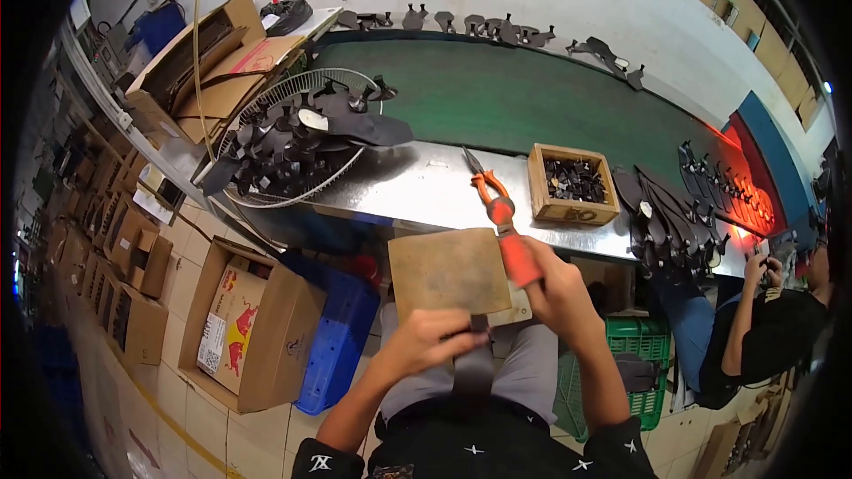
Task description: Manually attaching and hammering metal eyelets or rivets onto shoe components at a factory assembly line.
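Observation:
My left hand [432, 337] is closed on a dark, flat sole-like piece [473, 371], which lies across the near edge of a worn tan board [448, 270] above my lap. My right hand [561, 291] is wrapped round a red-handled tool [520, 259] at the board's right edge. Its far end overlaps long-nosed pliers with orange handles [485, 183] on the metal bench edge, so I cannot make out its head. Beyond the pliers, a wooden box [575, 213] holds many small dark parts.
A wire basket [306, 195] heaped with dark pieces stands left on the bench. Behind runs a green conveyor belt [532, 84]. Cartons [293, 346] and a blue crate [333, 346] sit on the floor at left, a green crate [652, 337] at right. Another person [768, 333] works at right.

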The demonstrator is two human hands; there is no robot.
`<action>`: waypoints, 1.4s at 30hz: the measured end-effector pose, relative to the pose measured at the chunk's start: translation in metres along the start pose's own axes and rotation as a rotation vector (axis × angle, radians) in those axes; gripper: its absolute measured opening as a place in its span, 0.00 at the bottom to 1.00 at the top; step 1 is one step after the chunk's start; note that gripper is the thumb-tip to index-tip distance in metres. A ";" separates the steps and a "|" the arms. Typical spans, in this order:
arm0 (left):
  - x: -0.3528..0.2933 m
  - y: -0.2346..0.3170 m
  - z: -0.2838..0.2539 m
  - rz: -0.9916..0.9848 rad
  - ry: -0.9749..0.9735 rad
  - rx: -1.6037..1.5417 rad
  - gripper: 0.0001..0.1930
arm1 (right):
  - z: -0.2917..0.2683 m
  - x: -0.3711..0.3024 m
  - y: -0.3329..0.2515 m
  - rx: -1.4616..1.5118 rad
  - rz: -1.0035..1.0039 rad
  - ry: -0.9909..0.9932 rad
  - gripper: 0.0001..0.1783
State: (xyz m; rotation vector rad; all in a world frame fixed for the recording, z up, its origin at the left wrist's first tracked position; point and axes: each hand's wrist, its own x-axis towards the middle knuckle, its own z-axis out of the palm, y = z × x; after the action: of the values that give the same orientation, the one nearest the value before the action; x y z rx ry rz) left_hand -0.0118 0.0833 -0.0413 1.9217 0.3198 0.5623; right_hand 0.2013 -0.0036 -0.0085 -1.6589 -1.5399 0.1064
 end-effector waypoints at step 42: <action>-0.032 0.067 0.074 -0.764 -0.415 -1.106 0.15 | 0.003 -0.125 -0.039 1.556 0.560 -0.208 0.32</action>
State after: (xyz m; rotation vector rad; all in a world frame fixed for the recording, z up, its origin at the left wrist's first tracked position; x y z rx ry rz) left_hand -0.0026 -0.0171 -0.0119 0.7039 0.3370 -0.1880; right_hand 0.1395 -0.1130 -0.0448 -0.6789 -0.5813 1.3953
